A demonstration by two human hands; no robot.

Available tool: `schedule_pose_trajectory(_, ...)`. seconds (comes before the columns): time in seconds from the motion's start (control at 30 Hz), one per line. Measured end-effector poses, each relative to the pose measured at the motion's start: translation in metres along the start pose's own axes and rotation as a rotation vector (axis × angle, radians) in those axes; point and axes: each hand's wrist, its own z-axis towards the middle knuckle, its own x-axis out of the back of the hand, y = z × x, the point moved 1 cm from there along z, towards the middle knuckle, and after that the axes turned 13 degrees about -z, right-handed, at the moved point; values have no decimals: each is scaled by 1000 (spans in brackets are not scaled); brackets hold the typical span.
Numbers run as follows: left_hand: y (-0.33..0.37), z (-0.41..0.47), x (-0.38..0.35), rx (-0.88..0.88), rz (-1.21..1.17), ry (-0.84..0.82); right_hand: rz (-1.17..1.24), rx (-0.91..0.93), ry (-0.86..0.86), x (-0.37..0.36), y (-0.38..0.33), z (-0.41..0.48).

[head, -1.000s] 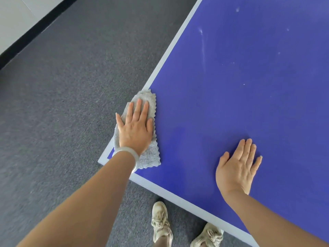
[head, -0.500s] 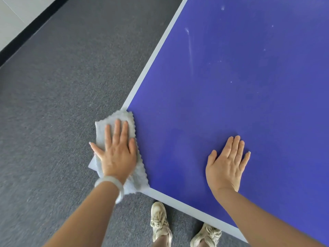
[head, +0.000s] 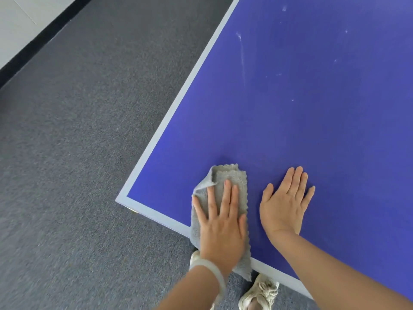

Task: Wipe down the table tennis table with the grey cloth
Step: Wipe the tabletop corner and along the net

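The blue table tennis table [head: 290,121] with a pale border fills the right side, its near-left corner in view. A grey cloth [head: 225,175] lies on the near edge, its top-left corner folded over and its lower end hanging past the border. My left hand [head: 221,224] presses flat on the cloth with straight fingers; a pale bangle sits on that wrist. My right hand [head: 285,202] rests flat on the bare blue surface just right of the cloth, holding nothing.
White streaks and specks [head: 242,54] mark the tabletop farther away. Grey carpet [head: 78,153] covers the floor to the left, with a black skirting strip [head: 40,39] at the far left. My shoes [head: 259,291] stand under the near edge.
My left hand has slid the cloth rightward from the table's left corner along the near edge, stopping beside my right hand. The cloth's top corner has folded over. My right hand stayed flat.
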Motion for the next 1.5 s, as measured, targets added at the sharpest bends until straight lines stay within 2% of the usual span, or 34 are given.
schedule_pose_trajectory(0.1, -43, 26, 22, -240, 84, -98, -1, 10, 13, -3, 1, 1)
schedule_pose_trajectory(0.13, -61, 41, 33, -267, 134, -112, -1, 9, 18, -3, 2, 2)
schedule_pose_trajectory(0.2, -92, 74, 52, -183, 204, -75, -4, 5, 32, -3, 1, 1)
schedule_pose_trajectory(0.27, -103, 97, 59, -4, 184, -5, -9, 2, 40, -3, 1, 0)
schedule_pose_trajectory(0.37, -72, 97, 47, 213, 89, 90, -21, -1, 29, -2, 1, 1)
schedule_pose_trajectory(0.43, -37, 80, 33, 224, 21, 120, -13, 6, 26, -1, 1, 0)
schedule_pose_trajectory(0.5, -8, 58, 23, 89, -87, 53, 9, 2, 25, 1, 1, 0)
schedule_pose_trajectory(0.57, -9, 48, 29, -33, -194, -2, 36, -3, 27, 0, 1, 0)
schedule_pose_trajectory(0.6, -23, 51, 38, -33, -231, 27, 48, -3, 35, 0, 1, 0)
schedule_pose_trajectory(0.7, -87, 74, 74, 164, -167, 248, 49, -4, 38, 1, 0, 0)
schedule_pose_trajectory(0.77, -126, 89, 94, 360, -139, 307, 54, -8, 43, 1, 0, 1)
schedule_pose_trajectory(0.87, -143, 100, 94, 510, -139, 236, 61, -10, 25, 1, 0, 0)
schedule_pose_trajectory(0.97, -143, 102, 90, 529, -105, 190, 108, 7, 13, 2, 3, 0)
schedule_pose_trajectory(1.07, -145, 103, 89, 526, -57, 179, 264, -12, 21, 11, 5, 1)
schedule_pose_trajectory(1.13, -148, 105, 87, 533, -33, 168, 344, 106, 123, 23, -12, -8)
schedule_pose_trajectory(1.2, -149, 104, 85, 535, -30, 155, 319, 373, 221, 30, -49, -27)
schedule_pose_trajectory(1.27, -150, 104, 85, 529, -41, 161, 235, 571, 202, 30, -90, -40)
schedule_pose_trajectory(1.4, -151, 103, 86, 531, -71, 175, 52, 747, 178, 24, -137, -20)
schedule_pose_trajectory(1.5, -153, 104, 86, 540, -83, 189, 24, 1064, 201, 23, -168, 12)
